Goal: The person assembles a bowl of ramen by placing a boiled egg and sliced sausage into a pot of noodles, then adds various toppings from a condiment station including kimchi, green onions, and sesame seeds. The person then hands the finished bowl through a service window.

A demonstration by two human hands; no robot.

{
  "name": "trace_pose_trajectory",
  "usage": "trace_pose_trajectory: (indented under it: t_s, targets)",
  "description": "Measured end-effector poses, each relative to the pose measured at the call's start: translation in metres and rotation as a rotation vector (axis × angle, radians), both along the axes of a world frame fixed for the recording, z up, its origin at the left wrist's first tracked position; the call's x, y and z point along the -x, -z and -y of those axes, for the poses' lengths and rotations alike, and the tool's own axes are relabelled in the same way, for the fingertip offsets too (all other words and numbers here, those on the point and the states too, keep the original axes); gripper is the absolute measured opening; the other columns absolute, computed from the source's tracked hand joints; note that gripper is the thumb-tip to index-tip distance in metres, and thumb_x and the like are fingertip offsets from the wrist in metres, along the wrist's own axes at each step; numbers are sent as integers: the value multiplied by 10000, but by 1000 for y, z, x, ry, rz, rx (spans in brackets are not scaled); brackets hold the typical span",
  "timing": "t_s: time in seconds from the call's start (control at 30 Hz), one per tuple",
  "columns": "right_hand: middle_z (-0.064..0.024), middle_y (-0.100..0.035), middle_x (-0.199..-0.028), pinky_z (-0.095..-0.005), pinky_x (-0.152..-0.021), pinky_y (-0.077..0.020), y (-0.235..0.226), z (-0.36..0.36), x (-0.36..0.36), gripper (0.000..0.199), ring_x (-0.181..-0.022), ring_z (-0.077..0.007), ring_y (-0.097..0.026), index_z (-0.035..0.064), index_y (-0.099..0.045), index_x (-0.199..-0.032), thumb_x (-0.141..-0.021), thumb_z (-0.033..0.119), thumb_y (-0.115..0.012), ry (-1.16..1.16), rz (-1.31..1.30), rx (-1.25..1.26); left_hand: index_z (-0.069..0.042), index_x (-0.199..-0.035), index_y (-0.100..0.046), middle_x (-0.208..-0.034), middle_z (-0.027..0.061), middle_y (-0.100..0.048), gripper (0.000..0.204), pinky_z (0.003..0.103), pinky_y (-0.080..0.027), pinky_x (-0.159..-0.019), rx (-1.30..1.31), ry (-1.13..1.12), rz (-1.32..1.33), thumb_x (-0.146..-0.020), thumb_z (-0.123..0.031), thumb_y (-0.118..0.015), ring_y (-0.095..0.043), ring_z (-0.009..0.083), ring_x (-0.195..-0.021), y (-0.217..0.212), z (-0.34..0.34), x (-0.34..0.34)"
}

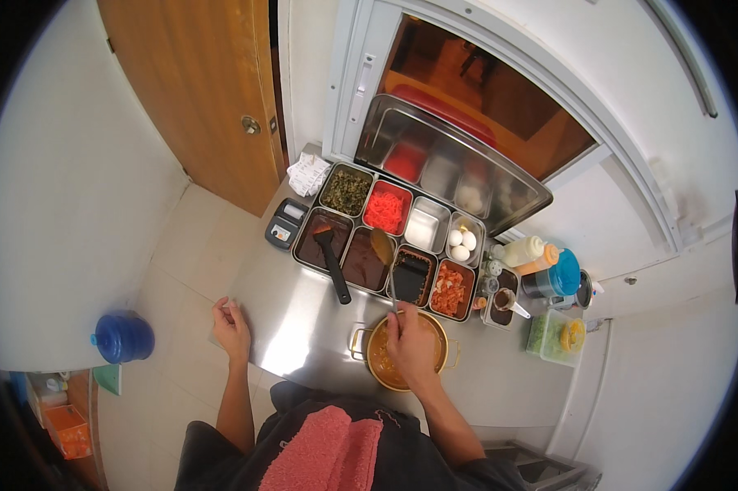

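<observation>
A: Quick one. Where's the ladle (pixel 385 260) from my right hand (pixel 410 344)?

B: Straight up-frame. Your right hand is fisted round the handle end, just above the brass-coloured pot (pixel 401 353) at bottom centre. The handle runs up and slightly left, and the bowl hangs over the dark sauce pan (pixel 364 263) in the lower row of the condiment tray (pixel 336 282).

A: Long axis?

B: Near vertical in frame, bowl end far from me, grip end near. The pot's orange contents sit directly under my knuckles.

A: Left hand (pixel 230 326)?

B: Lower left of centre, fingers loosely curled, resting on the steel counter (pixel 303 319) edge, holding nothing. Well apart from the ladle, so the right is the nearer one by far.

A: Anything close to the bowl?

B: Black spatula (pixel 333 263) lying in the sauce pan to its left, apart from it. Can't tell whether the bowl touches the sauce.
</observation>
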State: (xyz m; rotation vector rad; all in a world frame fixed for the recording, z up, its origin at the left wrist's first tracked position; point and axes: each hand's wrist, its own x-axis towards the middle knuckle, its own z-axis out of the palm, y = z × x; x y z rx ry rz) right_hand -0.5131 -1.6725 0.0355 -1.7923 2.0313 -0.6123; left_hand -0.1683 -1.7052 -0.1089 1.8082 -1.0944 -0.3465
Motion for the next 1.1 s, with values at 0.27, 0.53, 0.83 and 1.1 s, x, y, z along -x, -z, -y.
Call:
trace_pose_trajectory:
  t_s: [0.27,0.53,0.83,1.1]
  targets:
    - [-144,-715,-830,-430,-543,-477,43,-10,6,255,-591,-299,-631,43,-558,-1179,-1006,212,-637,-1,157,3,-8,-1215,-602,-695,30,-569,279,288,-444,-576,12,13,-17,-1047,-230,-582,-523,124,-601,5,0,-1]
    - [81,-536,-675,-172,-473,-332,21,-23,47,241,-517,-11,-419,82,-626,-1229,-1018,192,-657,381,1625,-420,-38,-1252,-585,-821,34,-603,277,309,-458,-635,-2,38,-156,-1060,-236,-561,-538,135,-688,33,0,-14]
    - [61,-553,-716,-198,-536,-377,-56,-118,252,362,-580,-30,-457,26,-582,-1283,-999,236,-665,697,659,540,-18,-1321,-550,-928,75,-636,364,296,-525,-742,-4,68,-70,-1078,-289,-544,-616,166,-824,42,4,-23]
    - [-215,-706,-864,-470,-728,-543,-19,-99,488,275,-805,-383,-694,-17,-666,-1034,-844,182,-676,838,-496,184,0,-1328,-533,-991,107,-645,381,309,-538,-836,-72,101,-103,-1086,-294,-524,-640,189,-909,33,1,-20]
